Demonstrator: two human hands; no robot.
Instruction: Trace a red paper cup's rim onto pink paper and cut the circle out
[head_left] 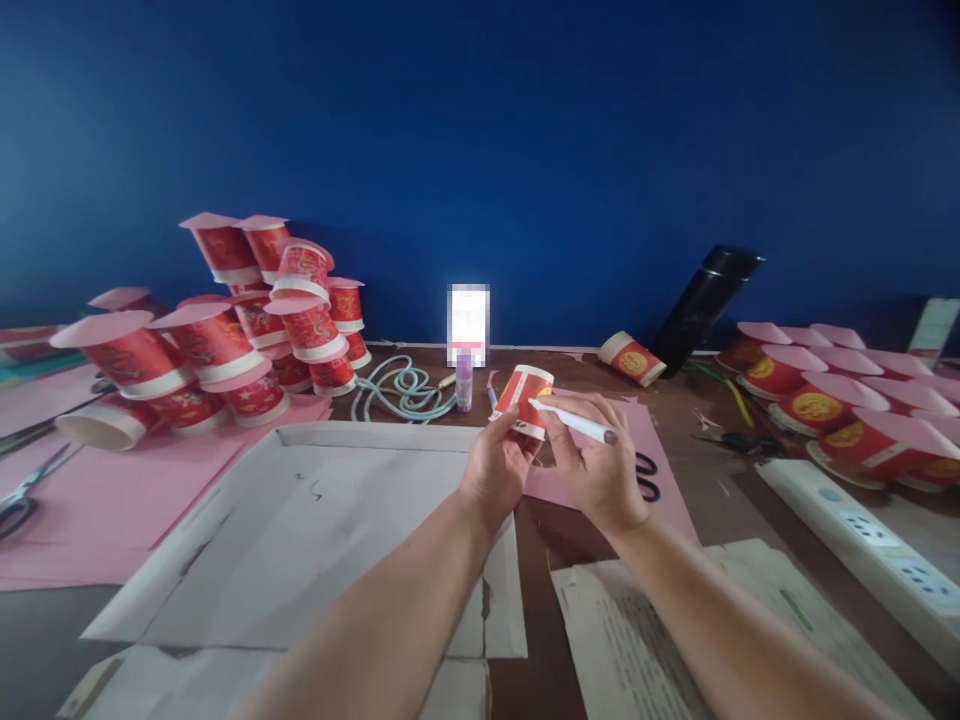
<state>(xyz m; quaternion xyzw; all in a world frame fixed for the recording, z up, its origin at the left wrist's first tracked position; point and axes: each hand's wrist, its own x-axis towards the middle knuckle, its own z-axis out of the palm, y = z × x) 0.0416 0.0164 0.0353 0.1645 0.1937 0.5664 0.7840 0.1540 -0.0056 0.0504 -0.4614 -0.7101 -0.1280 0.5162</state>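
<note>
My left hand (501,465) is wrapped round a red paper cup (529,385) with a white band and a gold emblem. The cup is tilted, its pale rim toward me, with dark marks near that rim. In my right hand (604,465) is a white marker (577,420) with a dark end, its other end against or close to the cup's side. Pink paper (664,480) lies under my right hand, and the handles of black scissors (646,478) show on it. A purple glue stick (464,382) stands just behind the cup.
Stacked red cups with pink paper tops (244,325) rise at left; more such cups (832,400) stand at right. A black bottle (705,300) leans against the wall. A white power strip (862,545), a coiled cable (401,390), a white board (300,530) and scissors (30,490) lie about.
</note>
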